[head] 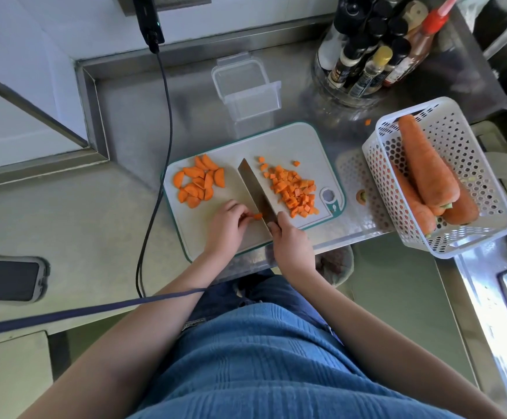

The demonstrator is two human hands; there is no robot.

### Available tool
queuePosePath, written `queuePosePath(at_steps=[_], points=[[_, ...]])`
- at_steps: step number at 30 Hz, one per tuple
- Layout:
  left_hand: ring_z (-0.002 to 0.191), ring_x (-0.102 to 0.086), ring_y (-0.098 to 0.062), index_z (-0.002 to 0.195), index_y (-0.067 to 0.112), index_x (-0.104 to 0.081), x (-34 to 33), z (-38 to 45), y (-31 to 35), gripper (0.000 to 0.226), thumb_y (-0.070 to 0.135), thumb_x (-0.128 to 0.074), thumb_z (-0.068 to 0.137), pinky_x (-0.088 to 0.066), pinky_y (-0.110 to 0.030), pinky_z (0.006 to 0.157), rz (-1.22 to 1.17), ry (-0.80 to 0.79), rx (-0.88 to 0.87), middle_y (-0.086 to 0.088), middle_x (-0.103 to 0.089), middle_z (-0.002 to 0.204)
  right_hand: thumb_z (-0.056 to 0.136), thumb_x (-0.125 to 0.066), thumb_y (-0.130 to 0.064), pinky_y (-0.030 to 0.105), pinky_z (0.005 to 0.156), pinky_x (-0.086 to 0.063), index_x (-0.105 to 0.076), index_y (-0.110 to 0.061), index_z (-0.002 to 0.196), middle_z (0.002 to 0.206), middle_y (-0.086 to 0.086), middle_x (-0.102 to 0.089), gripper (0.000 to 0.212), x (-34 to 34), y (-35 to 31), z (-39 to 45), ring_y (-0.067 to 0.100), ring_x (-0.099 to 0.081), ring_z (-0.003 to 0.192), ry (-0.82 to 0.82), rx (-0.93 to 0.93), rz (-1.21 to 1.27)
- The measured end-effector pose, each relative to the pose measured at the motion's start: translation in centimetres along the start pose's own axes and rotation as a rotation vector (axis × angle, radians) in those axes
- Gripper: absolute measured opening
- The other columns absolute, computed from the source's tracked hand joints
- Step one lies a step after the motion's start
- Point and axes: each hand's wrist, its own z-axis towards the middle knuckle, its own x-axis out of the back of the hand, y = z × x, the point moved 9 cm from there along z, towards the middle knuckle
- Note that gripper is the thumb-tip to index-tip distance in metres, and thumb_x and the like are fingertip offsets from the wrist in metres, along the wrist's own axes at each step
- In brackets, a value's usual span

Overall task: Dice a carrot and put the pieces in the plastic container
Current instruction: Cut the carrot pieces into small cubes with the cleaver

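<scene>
Diced carrot (294, 192): a heap of small orange cubes on the right half of the cutting board (288, 143), near its right edge, a few strays toward the far edge. Carrot slices (199, 181): a loose cluster of half-round pieces, lying flat near the board's left edge. One small carrot piece (257, 216) lies near the front edge, against the knife blade (255, 192). Plastic container (247, 87): clear, rectangular, open, no carrot inside, standing on the worktop just beyond the board's far edge.
</scene>
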Motion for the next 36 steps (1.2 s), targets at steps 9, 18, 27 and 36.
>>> queuePosePath(at_steps=[9,18,27,36], points=[[0.079,-0.058,-0.023,0.083,0.000,-0.067,-0.2,-0.1,0.0,0.003,0.003,-0.065,0.084,-0.046,-0.028,0.070,-0.026,-0.005,0.000,-0.007,-0.058,0.086,0.103,-0.032,-0.036,0.038,0.054,-0.043,-0.037,-0.017,0.093,0.070,0.011,-0.056,0.022,0.8,0.2,-0.3,0.035,-0.053,0.063,0.046,-0.012,-0.004],[0.076,-0.056,-0.016,0.090,0.000,-0.070,0.7,-1.4,-1.2,0.008,0.003,-0.065,0.084,-0.040,-0.016,0.070,-0.072,0.043,0.081,-0.007,-0.059,0.088,0.103,-0.033,-0.035,0.039,0.052,-0.044,-0.035,-0.018,0.090,0.070,0.012,-0.057,0.022,0.3,-0.6,-0.9,0.035,-0.053,0.062,0.020,0.043,0.010],[0.069,-0.053,-0.013,0.082,0.002,-0.069,0.9,-0.7,-0.3,0.002,0.003,-0.069,0.080,-0.039,-0.017,0.064,-0.049,0.056,0.037,-0.005,-0.059,0.081,0.103,-0.033,-0.036,0.036,0.052,-0.041,-0.030,-0.021,0.086,0.066,0.009,-0.052,0.023,-0.4,-0.6,-0.4,0.035,-0.053,0.062,0.004,0.043,-0.024],[0.071,-0.057,-0.018,0.080,0.003,-0.069,0.4,-0.3,-0.2,0.003,0.002,-0.070,0.078,-0.045,-0.026,0.061,-0.042,0.035,-0.015,-0.007,-0.061,0.081,0.104,-0.031,-0.033,0.039,0.057,-0.043,-0.029,-0.017,0.091,0.068,0.009,-0.049,0.020,-1.2,-0.8,-0.4,0.033,-0.051,0.065,-0.044,0.040,-0.144]])
